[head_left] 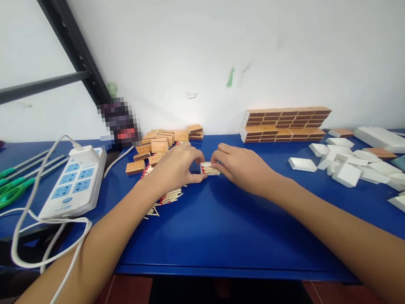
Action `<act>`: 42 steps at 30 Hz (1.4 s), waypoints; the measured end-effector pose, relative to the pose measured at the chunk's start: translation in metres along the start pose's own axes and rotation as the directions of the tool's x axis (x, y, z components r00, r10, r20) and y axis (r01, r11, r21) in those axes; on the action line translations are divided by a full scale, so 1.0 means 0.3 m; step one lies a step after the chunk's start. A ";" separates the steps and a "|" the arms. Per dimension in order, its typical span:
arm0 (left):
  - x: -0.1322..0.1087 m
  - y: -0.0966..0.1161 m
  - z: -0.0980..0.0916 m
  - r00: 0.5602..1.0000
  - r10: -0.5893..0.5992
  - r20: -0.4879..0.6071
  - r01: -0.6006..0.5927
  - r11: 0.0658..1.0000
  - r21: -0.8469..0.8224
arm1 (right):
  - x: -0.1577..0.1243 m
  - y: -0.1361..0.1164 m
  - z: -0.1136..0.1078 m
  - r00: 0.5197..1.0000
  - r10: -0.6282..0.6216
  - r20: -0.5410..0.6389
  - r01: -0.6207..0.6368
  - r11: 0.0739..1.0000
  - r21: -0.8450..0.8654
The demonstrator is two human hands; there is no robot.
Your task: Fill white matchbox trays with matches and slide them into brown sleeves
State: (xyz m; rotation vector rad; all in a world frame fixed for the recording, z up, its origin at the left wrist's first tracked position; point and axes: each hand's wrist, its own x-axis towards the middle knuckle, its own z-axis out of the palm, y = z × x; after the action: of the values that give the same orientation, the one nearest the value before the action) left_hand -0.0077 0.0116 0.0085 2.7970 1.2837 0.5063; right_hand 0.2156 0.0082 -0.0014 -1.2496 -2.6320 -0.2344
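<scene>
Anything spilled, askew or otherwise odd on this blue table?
Loose matches lie strewn under the left hand, which shares a filled tray with the right hand; white trays sit jumbled at right.

Bare blue table [225, 227] lies open near the edge (matchbox pile [161, 144] left, white trays [350, 167] right, stacked boxes [285, 125] behind).

A tray of matches [210, 169] sits in the middle of the desk [215, 233], with loose matches [167, 197] to its left and heaped matchboxes [161, 144] behind. A power strip [76, 181] lies by the left edge, stacked matchboxes [285, 125] stand at the back edge, and trays [346, 165] lie toward the right edge.
</scene>
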 end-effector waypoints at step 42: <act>0.005 -0.032 0.002 0.996 -0.082 0.046 0.079 0.994 0.071 | -0.028 -0.210 0.053 0.963 -0.268 0.003 0.238 0.860 0.450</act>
State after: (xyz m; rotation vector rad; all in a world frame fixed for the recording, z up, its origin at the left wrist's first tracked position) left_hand -0.0136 0.0192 0.0070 2.7797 1.4240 0.3941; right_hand 0.1698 -0.0338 -0.0220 -0.7695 -2.6823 0.3647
